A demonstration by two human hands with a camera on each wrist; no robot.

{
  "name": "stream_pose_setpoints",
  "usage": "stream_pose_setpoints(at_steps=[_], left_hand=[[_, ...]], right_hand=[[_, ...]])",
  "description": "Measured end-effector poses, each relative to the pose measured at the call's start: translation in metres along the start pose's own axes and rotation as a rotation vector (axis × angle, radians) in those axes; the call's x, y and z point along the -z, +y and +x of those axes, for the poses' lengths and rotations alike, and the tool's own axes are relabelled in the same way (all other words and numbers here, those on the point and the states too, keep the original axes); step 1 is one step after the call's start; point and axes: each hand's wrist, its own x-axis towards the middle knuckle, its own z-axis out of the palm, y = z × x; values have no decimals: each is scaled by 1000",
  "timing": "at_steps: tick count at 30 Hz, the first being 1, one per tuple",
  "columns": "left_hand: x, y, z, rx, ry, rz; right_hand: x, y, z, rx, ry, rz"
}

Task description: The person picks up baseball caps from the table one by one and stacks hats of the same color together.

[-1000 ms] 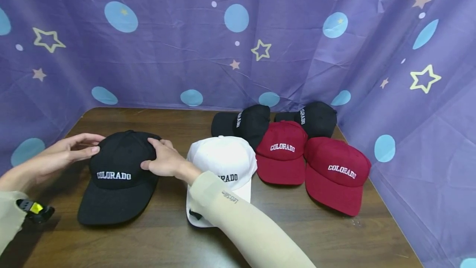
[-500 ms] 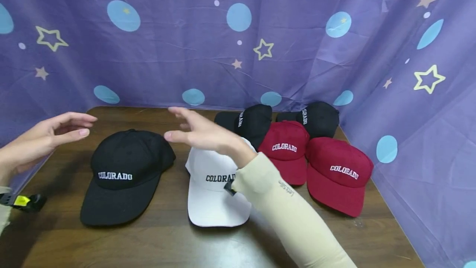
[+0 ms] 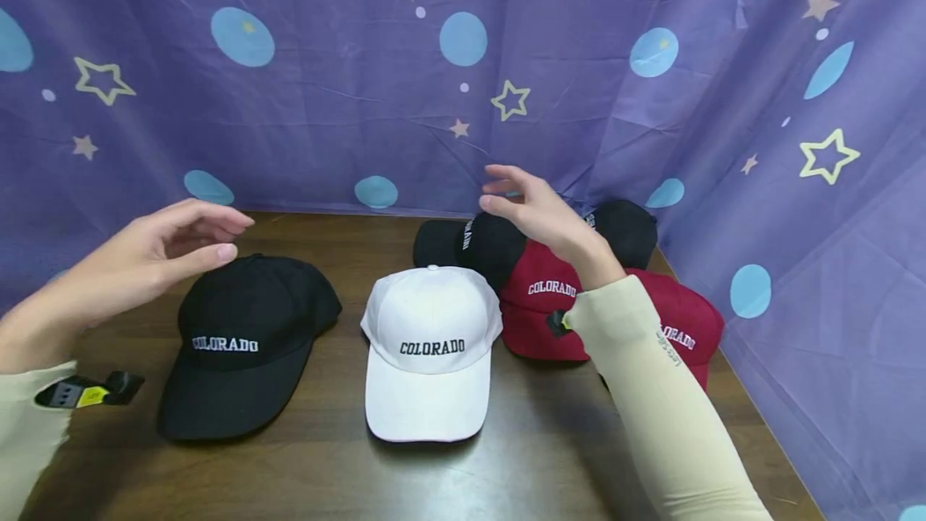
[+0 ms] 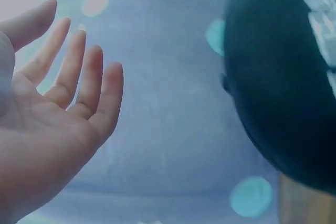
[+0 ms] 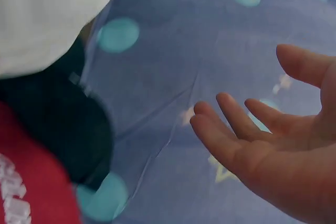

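Note:
My left hand (image 3: 155,260) hovers above and left of a black cap (image 3: 249,304), its fingers loosely bent and holding nothing. That cap lies brim forward on the table, and its dark crown (image 4: 283,77) fills the right of the left wrist view. My right hand (image 3: 546,215) is raised over the back right group of caps, fingers relaxed, with nothing in its grasp. Beneath its forearm is a red cap (image 3: 535,316); a black cap (image 3: 499,248) sits just behind. In the middle stands a white cap (image 3: 430,344), brim forward, touched by neither hand.
A second red cap (image 3: 705,320), partly covered by my right sleeve (image 3: 665,392), lies at the right. Another black cap (image 3: 629,235) is at the back right corner. A purple curtain (image 3: 325,103) hangs behind the brown wooden table (image 3: 318,465).
Both hands have let go of the left black cap and lifted. My right hand has swung right, past the white cap, to above the back caps. My left hand has shifted slightly right since half a second ago.

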Motion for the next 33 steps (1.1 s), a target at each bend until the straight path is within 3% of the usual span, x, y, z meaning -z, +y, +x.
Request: stream_pose_setpoints(at_steps=[7, 10, 17, 24, 33], left_hand=[[-21, 30, 6, -195, 77, 42], [-32, 38, 8, -234, 99, 69], [-59, 56, 19, -253, 76, 68], [-82, 68, 32, -258, 63, 25], [-113, 68, 41, -260, 21, -31]], right_hand=[[13, 45, 5, -109, 86, -79], [15, 63, 8, -140, 99, -97], [15, 91, 16, -181, 118, -38], [10, 110, 20, -212, 191, -264], [2, 116, 23, -330, 85, -451]])
